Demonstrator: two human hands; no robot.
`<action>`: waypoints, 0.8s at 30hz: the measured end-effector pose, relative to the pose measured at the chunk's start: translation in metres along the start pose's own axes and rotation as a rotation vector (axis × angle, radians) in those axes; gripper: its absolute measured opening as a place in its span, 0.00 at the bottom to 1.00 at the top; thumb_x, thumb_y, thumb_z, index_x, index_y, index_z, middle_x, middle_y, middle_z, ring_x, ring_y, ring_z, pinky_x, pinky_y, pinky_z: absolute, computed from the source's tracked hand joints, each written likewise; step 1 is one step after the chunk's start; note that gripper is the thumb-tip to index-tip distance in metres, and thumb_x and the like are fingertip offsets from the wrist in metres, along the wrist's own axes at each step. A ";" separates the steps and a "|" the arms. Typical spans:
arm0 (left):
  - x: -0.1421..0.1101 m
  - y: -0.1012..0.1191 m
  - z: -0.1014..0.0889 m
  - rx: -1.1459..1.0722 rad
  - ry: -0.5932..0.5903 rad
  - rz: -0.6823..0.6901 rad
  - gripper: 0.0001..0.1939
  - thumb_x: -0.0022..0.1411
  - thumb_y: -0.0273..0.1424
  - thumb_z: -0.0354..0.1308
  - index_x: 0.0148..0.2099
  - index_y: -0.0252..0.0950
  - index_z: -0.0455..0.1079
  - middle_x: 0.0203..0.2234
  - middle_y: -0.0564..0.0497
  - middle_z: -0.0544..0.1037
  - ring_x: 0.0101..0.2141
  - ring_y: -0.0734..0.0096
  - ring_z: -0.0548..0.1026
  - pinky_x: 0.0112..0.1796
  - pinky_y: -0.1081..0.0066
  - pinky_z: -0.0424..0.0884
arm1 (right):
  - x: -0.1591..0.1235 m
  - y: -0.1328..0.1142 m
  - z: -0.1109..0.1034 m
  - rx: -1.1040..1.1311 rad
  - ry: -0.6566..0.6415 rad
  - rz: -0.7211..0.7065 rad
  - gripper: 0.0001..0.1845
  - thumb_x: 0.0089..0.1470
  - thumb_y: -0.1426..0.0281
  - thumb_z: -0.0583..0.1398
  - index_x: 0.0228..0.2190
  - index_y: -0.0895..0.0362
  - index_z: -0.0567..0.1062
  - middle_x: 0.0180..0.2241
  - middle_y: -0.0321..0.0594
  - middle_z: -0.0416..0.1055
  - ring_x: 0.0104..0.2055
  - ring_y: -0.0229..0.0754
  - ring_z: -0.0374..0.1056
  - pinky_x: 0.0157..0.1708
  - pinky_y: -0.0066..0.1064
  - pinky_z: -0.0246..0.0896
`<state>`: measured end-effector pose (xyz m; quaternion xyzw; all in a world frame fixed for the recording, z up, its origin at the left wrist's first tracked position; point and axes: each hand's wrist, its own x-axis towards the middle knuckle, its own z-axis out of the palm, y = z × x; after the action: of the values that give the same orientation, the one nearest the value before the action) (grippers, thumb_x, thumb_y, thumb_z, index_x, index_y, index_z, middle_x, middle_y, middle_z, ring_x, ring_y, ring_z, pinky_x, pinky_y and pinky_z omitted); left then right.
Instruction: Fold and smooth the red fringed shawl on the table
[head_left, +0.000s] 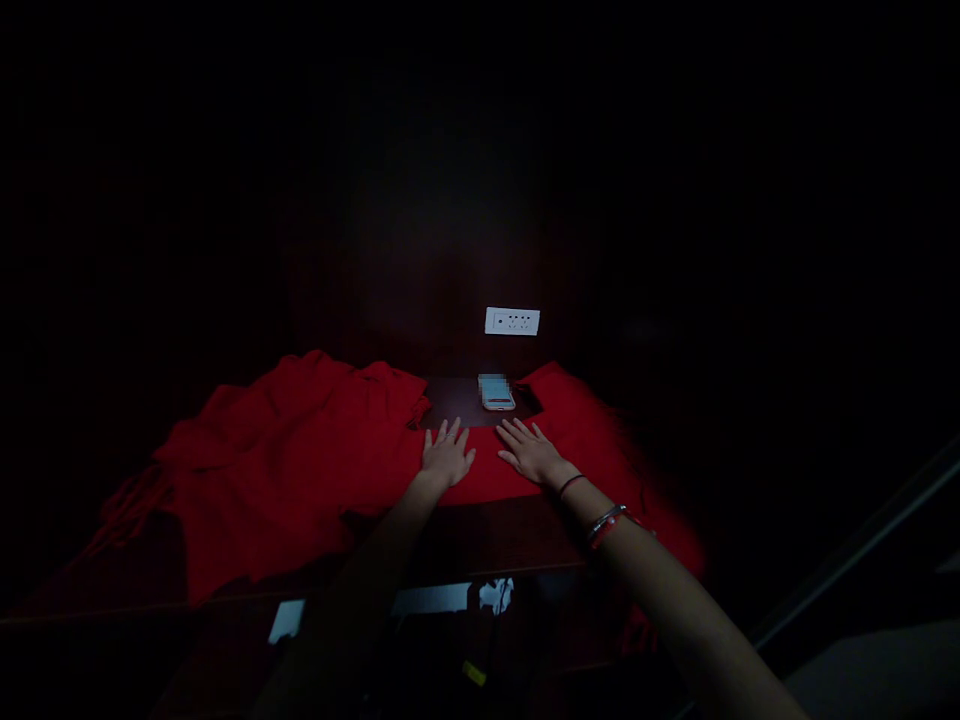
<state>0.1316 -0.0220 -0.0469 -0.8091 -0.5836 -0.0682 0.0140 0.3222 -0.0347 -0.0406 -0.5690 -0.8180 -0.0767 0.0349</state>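
Observation:
A red fringed scarf [300, 460] lies across a dark tabletop, bunched in loose folds on the left and draped toward the front edge on the right. Its middle stretch is a flatter band. On that band my left hand [448, 456] rests palm down with its fingers spread. My right hand [534, 452] lies flat on the cloth a little to the right, fingers stretched out, with bracelets along the wrist and forearm. Neither hand grips the fabric. Just beyond the fingertips a phone [496, 392] with a lit, partly blurred screen lies on the table.
A white socket panel [512, 321] is on the dark wall behind the phone. The dark tabletop [495, 530] ends in a front edge near me. Beneath it are pale shapes and a small yellow item [474, 673] I cannot identify. Most surroundings are too dark to make out.

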 end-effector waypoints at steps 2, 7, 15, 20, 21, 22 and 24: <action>0.002 0.000 0.007 -0.039 -0.063 -0.034 0.30 0.57 0.45 0.31 0.59 0.38 0.45 0.58 0.49 0.43 0.56 0.58 0.42 0.51 0.53 0.43 | -0.007 0.019 0.005 -0.016 -0.065 0.083 0.31 0.54 0.54 0.35 0.55 0.55 0.45 0.58 0.39 0.39 0.59 0.44 0.32 0.53 0.45 0.31; 0.001 -0.007 0.015 -0.051 -0.080 -0.053 0.31 0.56 0.46 0.31 0.59 0.39 0.44 0.58 0.49 0.43 0.56 0.60 0.42 0.52 0.55 0.43 | -0.040 0.102 0.004 -0.119 -0.100 0.312 0.27 0.54 0.58 0.38 0.55 0.50 0.44 0.58 0.34 0.35 0.59 0.47 0.30 0.52 0.52 0.29; 0.003 -0.007 0.016 -0.050 -0.067 -0.050 0.30 0.56 0.46 0.30 0.59 0.39 0.44 0.58 0.49 0.43 0.56 0.60 0.42 0.51 0.55 0.44 | -0.029 0.084 -0.016 -0.113 0.093 0.274 0.30 0.54 0.57 0.37 0.56 0.59 0.44 0.58 0.42 0.36 0.59 0.44 0.30 0.54 0.43 0.32; 0.002 -0.008 0.014 -0.043 -0.074 -0.044 0.30 0.57 0.46 0.30 0.59 0.39 0.44 0.58 0.49 0.43 0.56 0.60 0.42 0.51 0.55 0.44 | -0.010 0.050 -0.002 -0.085 0.031 0.038 0.29 0.54 0.57 0.38 0.55 0.55 0.46 0.57 0.40 0.42 0.58 0.43 0.34 0.53 0.46 0.30; 0.001 -0.008 0.014 -0.044 -0.075 -0.044 0.30 0.57 0.46 0.30 0.59 0.39 0.44 0.58 0.49 0.43 0.56 0.60 0.42 0.51 0.55 0.44 | -0.011 0.056 0.000 -0.093 0.015 0.098 0.28 0.54 0.58 0.39 0.55 0.54 0.46 0.57 0.39 0.42 0.58 0.43 0.34 0.53 0.48 0.29; 0.001 -0.008 0.013 -0.044 -0.076 -0.044 0.30 0.57 0.46 0.30 0.59 0.39 0.44 0.58 0.49 0.43 0.56 0.60 0.43 0.51 0.55 0.44 | -0.012 0.064 0.003 -0.101 0.001 0.166 0.28 0.54 0.60 0.39 0.55 0.54 0.46 0.57 0.39 0.41 0.58 0.44 0.34 0.52 0.49 0.29; 0.000 -0.007 0.012 -0.044 -0.076 -0.044 0.30 0.57 0.46 0.30 0.59 0.39 0.44 0.58 0.49 0.44 0.56 0.60 0.43 0.51 0.55 0.44 | -0.017 0.088 0.005 -0.121 -0.010 0.277 0.27 0.54 0.62 0.39 0.55 0.55 0.45 0.58 0.38 0.39 0.59 0.44 0.33 0.52 0.49 0.30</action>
<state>0.1264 -0.0182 -0.0596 -0.7981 -0.5998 -0.0505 -0.0273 0.4111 -0.0196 -0.0405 -0.6778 -0.7257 -0.1175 0.0069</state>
